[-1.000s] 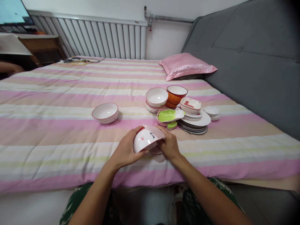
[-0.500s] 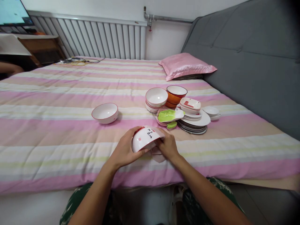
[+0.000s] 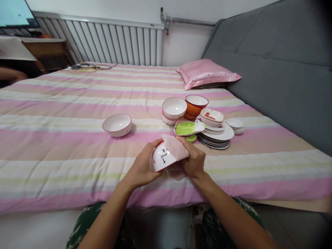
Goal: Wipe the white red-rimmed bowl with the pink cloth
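Observation:
My left hand [image 3: 145, 164] grips a white bowl [image 3: 161, 158] with dark characters and a red patch on its outside. The bowl is tilted, its outer wall turned up toward me. My right hand [image 3: 193, 157] is closed on a pale pink cloth [image 3: 175, 147], which lies over the bowl's right side and also hangs beneath it. Just beyond my hands are a green leaf-shaped dish [image 3: 185, 128] and a stack of plates [image 3: 218, 136]. A single white bowl with a red rim [image 3: 118, 126] sits apart to the left.
Stacked white bowls [image 3: 174, 109] stand beside orange bowls [image 3: 194, 109]. Rectangular dishes [image 3: 212, 117] top the plates, with small white dishes [image 3: 235, 124] to their right. A pink pillow [image 3: 207, 73] rests by the grey headboard [image 3: 272, 65]. Cables [image 3: 90, 66] lie on the striped bed's far side.
The pink cloth, mostly under the bowl before, now covers part of the bowl's outside. My right hand has come up along the bowl's right side, and the bowl has turned slightly.

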The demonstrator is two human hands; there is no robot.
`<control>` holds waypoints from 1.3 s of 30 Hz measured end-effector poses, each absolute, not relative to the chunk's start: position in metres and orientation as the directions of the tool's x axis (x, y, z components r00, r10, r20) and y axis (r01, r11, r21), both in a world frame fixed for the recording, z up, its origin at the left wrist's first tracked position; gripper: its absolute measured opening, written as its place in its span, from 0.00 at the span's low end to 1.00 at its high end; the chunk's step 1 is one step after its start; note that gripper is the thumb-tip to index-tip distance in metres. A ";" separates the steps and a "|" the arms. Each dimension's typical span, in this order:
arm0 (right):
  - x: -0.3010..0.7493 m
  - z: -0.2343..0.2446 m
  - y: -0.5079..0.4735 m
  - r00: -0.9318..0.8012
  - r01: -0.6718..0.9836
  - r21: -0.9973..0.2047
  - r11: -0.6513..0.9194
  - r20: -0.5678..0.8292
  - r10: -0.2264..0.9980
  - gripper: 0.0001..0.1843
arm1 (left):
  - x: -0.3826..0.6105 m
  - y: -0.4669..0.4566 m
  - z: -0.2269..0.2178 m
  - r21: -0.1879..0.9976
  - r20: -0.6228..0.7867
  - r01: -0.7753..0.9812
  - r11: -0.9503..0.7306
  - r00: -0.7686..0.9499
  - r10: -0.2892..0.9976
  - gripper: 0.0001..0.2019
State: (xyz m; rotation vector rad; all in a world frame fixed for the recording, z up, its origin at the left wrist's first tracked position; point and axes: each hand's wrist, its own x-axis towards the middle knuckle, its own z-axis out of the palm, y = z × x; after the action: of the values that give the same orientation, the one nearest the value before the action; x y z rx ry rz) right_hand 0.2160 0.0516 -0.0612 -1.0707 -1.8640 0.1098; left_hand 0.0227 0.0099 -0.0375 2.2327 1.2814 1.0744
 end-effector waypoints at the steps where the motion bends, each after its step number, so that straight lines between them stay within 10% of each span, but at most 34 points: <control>1: 0.217 -0.060 0.051 -0.184 0.639 -0.438 0.632 0.711 0.679 0.21 | 0.025 0.010 -0.039 0.618 0.439 0.585 -0.525 0.298 0.848 0.38; 21: 0.209 -0.069 0.057 -0.191 0.673 -0.634 0.380 0.348 0.918 0.23 | 0.020 0.012 -0.035 0.699 0.283 0.632 -0.335 0.186 0.941 0.36; 39: 0.204 -0.071 0.057 -0.228 0.850 -0.431 0.303 0.219 0.949 0.17 | 0.005 0.018 -0.040 0.620 0.147 0.782 -0.057 -0.044 0.988 0.28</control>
State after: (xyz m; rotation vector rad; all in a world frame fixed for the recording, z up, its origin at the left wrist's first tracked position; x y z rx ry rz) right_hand 0.2039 0.0570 -0.0709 -1.6000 -2.1410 0.3056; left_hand 0.0046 0.0182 -0.0403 1.8878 1.8743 0.8135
